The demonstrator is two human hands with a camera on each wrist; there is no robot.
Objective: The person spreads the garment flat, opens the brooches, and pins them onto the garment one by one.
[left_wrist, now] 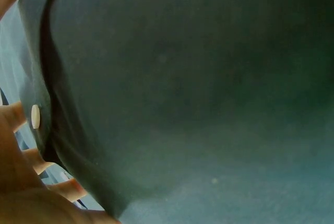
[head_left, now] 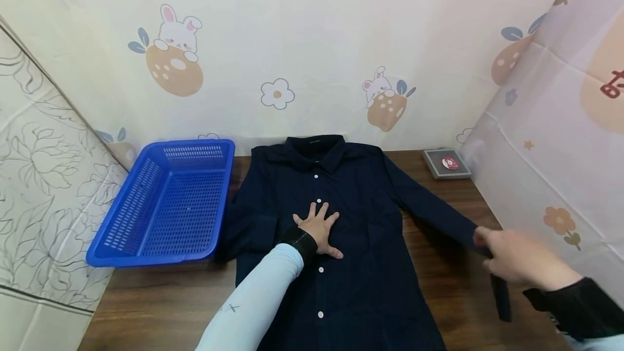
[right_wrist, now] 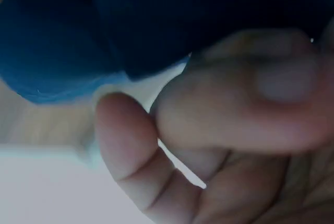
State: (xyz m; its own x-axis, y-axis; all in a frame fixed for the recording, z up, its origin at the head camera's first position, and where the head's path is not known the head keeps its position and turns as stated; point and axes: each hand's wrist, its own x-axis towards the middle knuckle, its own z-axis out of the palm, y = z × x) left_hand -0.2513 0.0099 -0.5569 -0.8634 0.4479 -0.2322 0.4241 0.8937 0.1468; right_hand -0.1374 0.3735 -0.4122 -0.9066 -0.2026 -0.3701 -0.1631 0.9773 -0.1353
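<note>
Head view, work area: dark navy shirt (head_left: 370, 275) laid front up on a wooden table (head_left: 166, 297), collar (head_left: 317, 158) towards the patterned wall cloth (head_left: 312, 31).
Left hand (head_left: 318, 232): palm down on the shirt front, fingers spread over the button line; holds no fabric.
Right hand (head_left: 528, 259): fingers curled, pinching the sleeve (head_left: 434, 210) on the person's right near its end; the sleeve extends outward, its cuff (head_left: 501, 297) hanging below the hand.
Left wrist view: one white button (left_wrist: 35, 117) beside the fingers.
Right wrist view: blurred navy fabric against the curled fingers.
Basket (head_left: 146, 260): blue, perforated, left of the shirt.
Box (head_left: 446, 167): grey, round emblem, far right table corner.
</note>
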